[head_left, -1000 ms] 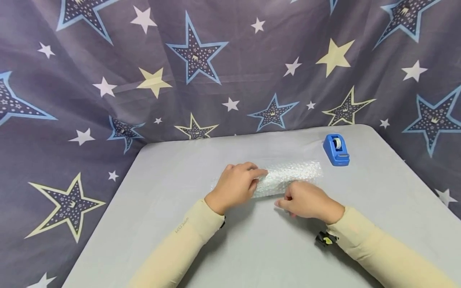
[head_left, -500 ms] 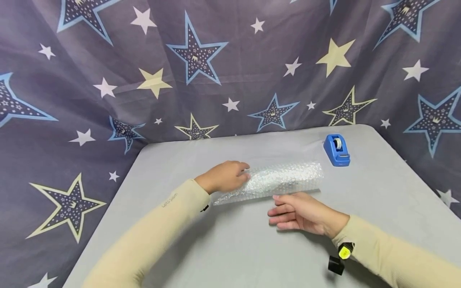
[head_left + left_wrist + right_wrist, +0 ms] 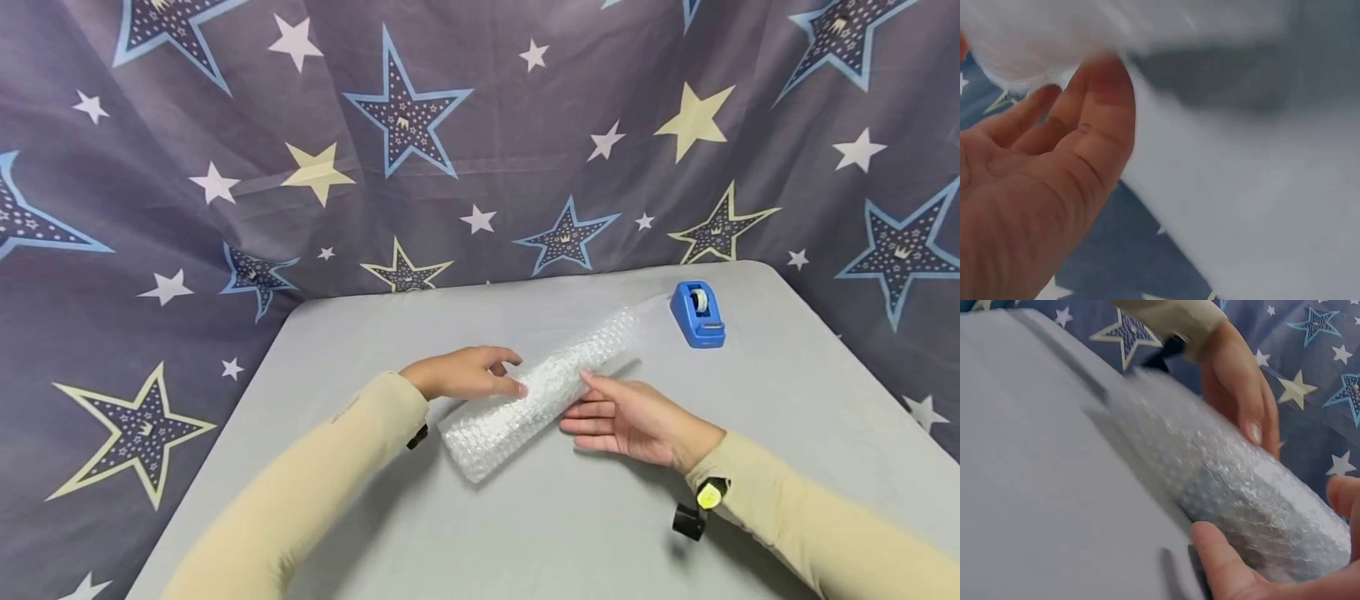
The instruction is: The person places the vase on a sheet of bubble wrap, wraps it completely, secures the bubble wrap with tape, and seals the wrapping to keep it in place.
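Observation:
A clear, shiny bubble wrap roll (image 3: pixel 547 392) lies slantwise between my hands, its left end nearer to me. My left hand (image 3: pixel 468 372) holds it from the far side, with the thumb on top. In the left wrist view, a fingertip of the left hand (image 3: pixel 1054 162) touches the underside of the wrap. On the near side my right hand (image 3: pixel 637 421) has straight, spread fingers against the roll, palm turned towards it. The right wrist view shows the right hand's finger (image 3: pixel 1216 550) along the roll's lower edge and its thumb near the upper edge.
A blue tape dispenser (image 3: pixel 698 315) with a white roll of tape stands at the back right of the pale table (image 3: pixel 360 333). Dark fabric (image 3: pixel 480 142) with a star pattern hangs behind and at the sides. A camera (image 3: pixel 693 512) is strapped to the right wrist.
The bubble wrap roll has turned, its left end towards me and its right end away. My left hand slid left, then took hold of it; the right hand's fingers have straightened.

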{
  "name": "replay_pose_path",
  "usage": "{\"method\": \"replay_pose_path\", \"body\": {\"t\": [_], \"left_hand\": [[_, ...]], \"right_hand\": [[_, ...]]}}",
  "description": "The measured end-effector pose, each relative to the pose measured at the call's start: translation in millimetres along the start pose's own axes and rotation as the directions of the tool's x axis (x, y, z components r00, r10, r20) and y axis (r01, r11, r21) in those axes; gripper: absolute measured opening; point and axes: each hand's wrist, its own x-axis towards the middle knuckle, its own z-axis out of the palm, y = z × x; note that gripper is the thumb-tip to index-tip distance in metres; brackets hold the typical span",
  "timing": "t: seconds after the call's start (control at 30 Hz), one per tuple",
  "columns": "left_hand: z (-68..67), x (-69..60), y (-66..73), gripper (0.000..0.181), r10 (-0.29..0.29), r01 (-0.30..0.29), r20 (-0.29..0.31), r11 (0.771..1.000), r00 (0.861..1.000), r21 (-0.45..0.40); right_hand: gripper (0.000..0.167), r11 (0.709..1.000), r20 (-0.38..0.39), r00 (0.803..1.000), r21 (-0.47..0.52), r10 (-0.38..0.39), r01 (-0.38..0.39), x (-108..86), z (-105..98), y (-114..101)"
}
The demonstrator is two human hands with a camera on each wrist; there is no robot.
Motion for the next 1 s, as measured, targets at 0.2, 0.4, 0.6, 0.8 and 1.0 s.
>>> {"method": "replay_pose_path", "body": {"t": [0.2,0.4,0.6,0.8,1.0], "left_hand": [[19.7,-6.6,2.1,0.094,-0.060,0.072,0.058,0.967,0.997,-0.246],[45.4,-14.0,14.4,0.099,-0.126,0.143,0.068,0.851,0.990,-0.505],[62.7,-15.6,22.2,0.098,-0.160,0.153,0.047,0.754,0.986,-0.638],[65.1,-15.7,20.4,0.098,-0.189,0.163,0.023,0.766,0.982,-0.621],[63.3,-15.0,15.6,0.092,-0.178,0.155,0.022,0.782,0.984,-0.604]], "right_hand": [[0.079,0.997,-0.018,1.000,-0.078,0.020,-0.021,12.6,-5.6,-13.2],[0.074,0.974,-0.024,1.000,-0.227,0.018,-0.023,23.4,-4.7,-23.4],[0.072,0.949,-0.041,0.999,-0.316,-0.015,0.001,28.2,-2.4,-22.8],[0.073,0.942,-0.038,0.999,-0.334,-0.037,0.022,28.4,0.4,-20.3],[0.071,0.943,-0.048,0.998,-0.333,-0.045,0.026,25.1,2.8,-18.9]]}}
